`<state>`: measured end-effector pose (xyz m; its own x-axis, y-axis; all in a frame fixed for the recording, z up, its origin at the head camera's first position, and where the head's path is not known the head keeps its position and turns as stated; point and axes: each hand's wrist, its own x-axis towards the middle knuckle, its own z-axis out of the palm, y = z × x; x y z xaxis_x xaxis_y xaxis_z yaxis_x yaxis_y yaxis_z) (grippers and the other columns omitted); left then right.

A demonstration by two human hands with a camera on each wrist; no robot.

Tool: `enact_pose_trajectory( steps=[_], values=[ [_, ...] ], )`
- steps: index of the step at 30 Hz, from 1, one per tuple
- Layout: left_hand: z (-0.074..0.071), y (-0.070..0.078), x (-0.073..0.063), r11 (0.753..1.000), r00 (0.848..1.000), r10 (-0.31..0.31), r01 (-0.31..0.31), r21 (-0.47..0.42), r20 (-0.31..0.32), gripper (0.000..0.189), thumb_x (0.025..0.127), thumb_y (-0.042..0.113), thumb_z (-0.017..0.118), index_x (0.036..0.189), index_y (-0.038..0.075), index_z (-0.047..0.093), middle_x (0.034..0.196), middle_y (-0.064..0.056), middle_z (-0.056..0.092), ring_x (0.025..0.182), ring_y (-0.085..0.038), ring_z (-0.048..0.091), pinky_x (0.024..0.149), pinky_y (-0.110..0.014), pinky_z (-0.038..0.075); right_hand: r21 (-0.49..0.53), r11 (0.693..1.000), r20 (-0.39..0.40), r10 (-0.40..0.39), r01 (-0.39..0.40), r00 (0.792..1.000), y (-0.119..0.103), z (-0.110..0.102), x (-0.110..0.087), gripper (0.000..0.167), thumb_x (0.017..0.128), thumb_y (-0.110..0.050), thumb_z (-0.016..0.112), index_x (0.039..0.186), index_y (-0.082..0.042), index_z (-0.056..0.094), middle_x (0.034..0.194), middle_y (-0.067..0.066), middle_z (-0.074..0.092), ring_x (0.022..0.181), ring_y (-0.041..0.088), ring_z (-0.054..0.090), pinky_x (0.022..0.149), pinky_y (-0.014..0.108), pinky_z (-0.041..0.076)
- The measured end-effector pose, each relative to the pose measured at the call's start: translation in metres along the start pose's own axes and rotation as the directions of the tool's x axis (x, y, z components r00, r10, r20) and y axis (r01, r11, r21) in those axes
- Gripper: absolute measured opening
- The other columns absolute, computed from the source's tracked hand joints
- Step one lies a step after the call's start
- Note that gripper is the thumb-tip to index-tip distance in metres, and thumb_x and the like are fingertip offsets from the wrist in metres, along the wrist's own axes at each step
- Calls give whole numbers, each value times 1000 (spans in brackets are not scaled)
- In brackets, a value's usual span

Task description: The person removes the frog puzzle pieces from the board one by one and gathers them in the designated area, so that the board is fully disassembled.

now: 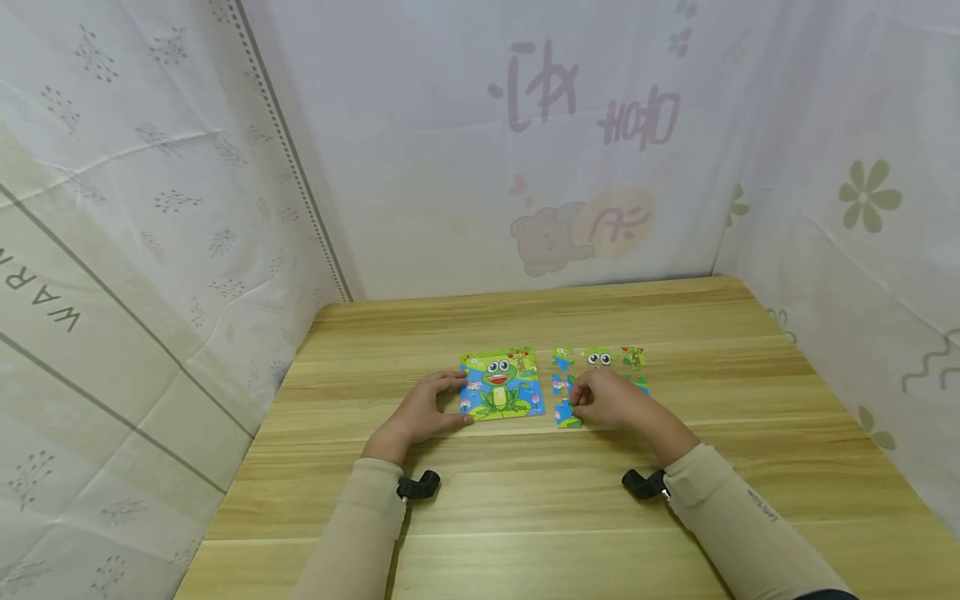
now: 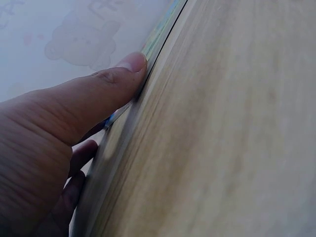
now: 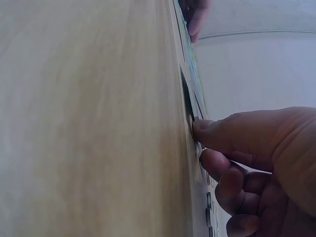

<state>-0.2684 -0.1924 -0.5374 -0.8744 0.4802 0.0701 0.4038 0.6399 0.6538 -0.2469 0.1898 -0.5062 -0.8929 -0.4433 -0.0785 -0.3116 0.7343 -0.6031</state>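
A square frog picture (image 1: 501,383) lies flat on the table in the head view. My left hand (image 1: 429,410) is at its left side, thumb along the lower edge and fingertips at the left edge. To the right lie several loose jigsaw pieces, among them one with the frog's eyes (image 1: 599,358). My right hand (image 1: 611,400) is over these pieces and covers some of them. Its thumb and index finger pinch a jigsaw piece (image 1: 567,414) at the lower left, which is tilted with one edge raised in the right wrist view.
The wooden table (image 1: 525,517) meets a printed white cloth (image 1: 420,167) at the back, with more cloth hanging on both sides. Black wrist mounts (image 1: 418,485) stick out from both sleeves, low over the tabletop.
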Motion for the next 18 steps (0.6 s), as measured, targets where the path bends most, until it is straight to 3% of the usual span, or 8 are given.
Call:
enact_pose_trajectory(
  steps=[18],
  values=[
    [1,-1,1,1000,1000,6,-6,-7,-7,73,86,37,89,148,11,61,160,2,47,151,-27,37,124,-50,31,24,999,5,27,-27,1000,-3,-1,-2,11,93,-10,80,89,-15,71,82,-5,65,78,15,60,72,33,54]
  ],
)
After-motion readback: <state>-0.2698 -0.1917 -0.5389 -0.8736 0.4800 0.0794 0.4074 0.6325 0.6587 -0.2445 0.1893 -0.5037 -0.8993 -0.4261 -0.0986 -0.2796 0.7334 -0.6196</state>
